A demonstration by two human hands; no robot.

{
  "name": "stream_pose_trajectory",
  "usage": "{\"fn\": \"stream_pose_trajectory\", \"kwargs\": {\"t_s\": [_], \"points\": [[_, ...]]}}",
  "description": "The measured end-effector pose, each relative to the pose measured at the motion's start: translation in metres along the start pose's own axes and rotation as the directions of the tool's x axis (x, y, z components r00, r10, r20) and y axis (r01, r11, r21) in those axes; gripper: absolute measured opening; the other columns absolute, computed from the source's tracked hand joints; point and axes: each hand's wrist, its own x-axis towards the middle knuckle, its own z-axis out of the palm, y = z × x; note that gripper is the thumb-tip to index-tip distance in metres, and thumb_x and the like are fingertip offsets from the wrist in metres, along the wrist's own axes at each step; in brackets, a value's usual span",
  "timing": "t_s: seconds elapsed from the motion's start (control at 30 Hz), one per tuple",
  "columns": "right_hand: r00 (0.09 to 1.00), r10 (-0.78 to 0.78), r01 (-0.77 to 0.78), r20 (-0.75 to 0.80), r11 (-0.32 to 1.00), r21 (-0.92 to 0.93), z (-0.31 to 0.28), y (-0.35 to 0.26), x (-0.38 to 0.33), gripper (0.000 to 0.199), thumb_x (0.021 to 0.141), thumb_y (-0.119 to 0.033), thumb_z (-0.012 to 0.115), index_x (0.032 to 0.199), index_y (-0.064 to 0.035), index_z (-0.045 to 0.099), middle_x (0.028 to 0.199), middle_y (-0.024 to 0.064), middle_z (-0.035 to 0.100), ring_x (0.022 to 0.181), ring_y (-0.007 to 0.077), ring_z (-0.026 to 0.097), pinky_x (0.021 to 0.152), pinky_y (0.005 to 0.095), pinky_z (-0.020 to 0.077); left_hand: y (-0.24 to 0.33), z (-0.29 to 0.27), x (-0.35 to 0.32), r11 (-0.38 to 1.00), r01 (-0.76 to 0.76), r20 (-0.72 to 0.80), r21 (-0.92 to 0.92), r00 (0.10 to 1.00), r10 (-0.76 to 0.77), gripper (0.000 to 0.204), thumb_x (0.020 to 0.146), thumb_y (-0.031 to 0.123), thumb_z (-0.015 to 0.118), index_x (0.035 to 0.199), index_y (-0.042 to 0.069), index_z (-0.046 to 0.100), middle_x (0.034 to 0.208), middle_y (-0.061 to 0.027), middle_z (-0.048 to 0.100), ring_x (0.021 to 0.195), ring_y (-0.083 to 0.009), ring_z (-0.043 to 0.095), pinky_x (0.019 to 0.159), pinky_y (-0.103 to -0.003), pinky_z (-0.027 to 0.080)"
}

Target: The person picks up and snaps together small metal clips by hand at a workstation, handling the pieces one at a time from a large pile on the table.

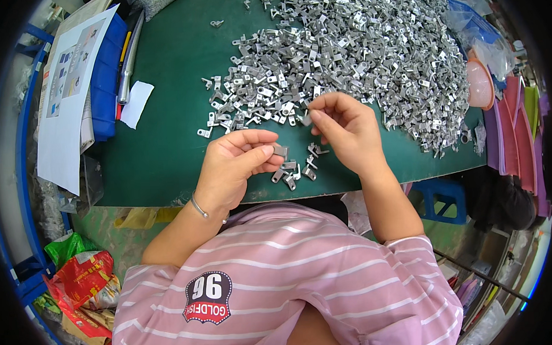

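Observation:
My left hand [239, 161] is closed, with a small silver metal bracket [280, 151] pinched between thumb and fingertips. Up and to the right, my right hand [346, 130] pinches another small metal bracket [306, 118] by the near edge of a large heap of metal brackets [345, 54]. The pieces are bent, and many have a round hole in one tab. Between and just below my hands, a few loose brackets [290, 179] lie on the green tabletop [165, 146] near its front edge. Both forearms come in over the table edge.
A blue bin [107, 87] with paper sheets [73, 100] leaning on it stands at the left, a paper scrap [137, 104] beside it. Far right are a pink basket [479, 83] and coloured sheets [518, 133]. A blue stool [440, 198] stands below the table edge.

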Motion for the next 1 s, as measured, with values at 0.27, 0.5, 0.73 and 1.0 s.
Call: {"fn": "stream_pose_trajectory", "kwargs": {"t_s": [0.27,0.5,0.73,1.0], "points": [[0.946,0.235,-0.319,0.224,0.797,0.512,-0.015,0.007,-0.017,0.016,0.089,-0.004,0.062,0.1,0.0062,0.063,0.082,0.0114,0.067,0.067,0.0151,0.066,0.059,0.0254,0.0569,-0.004,0.001,-0.001,0.991,0.049,0.077,-0.124,0.996,-0.039,0.015,0.088,0.004,0.062,0.101,-0.003,0.063,0.091,-0.0122,0.068,0.081,-0.0185,0.068,0.072,-0.03,0.058],[0.943,0.189,-0.314,0.274,0.778,0.544,-0.013,0.003,-0.025,0.015,0.09,-0.003,0.06,0.1,0.0063,0.062,0.085,0.0129,0.068,0.068,0.0157,0.067,0.055,0.0251,0.0562,-0.013,0.002,-0.001,0.962,0.042,0.177,-0.268,0.984,0.007,0.008,0.085,-0.002,0.064,0.087,0.003,0.058,0.096,-0.0105,0.063,0.088,-0.0215,0.068,0.078,-0.033,0.058],[0.991,0.054,-0.098,0.122,0.916,0.388,-0.01,0.002,-0.03,0.01,0.087,-0.002,0.063,0.096,0.0023,0.065,0.082,0.0046,0.065,0.067,0.0099,0.059,0.053,0.0205,0.0438,-0.017,0.003,-0.002,0.95,0.012,0.24,-0.313,0.968,0.067,0.017,0.084,-0.005,0.063,0.079,0.007,0.052,0.097,-0.0082,0.06,0.088,-0.0224,0.068,0.076,-0.034,0.059],[0.867,-0.41,0.498,0.284,0.683,-0.535,-0.001,0.005,-0.028,0.016,0.074,0.006,0.066,0.087,-0.0028,0.068,0.081,0.0084,0.062,0.074,0.0209,0.057,0.064,0.0298,0.0447,-0.015,-0.006,-0.002,0.95,-0.073,0.207,-0.303,0.968,0.141,0.008,0.086,-0.004,0.061,0.088,0.002,0.058,0.098,-0.0109,0.062,0.09,-0.0225,0.067,0.08,-0.034,0.058]]}}
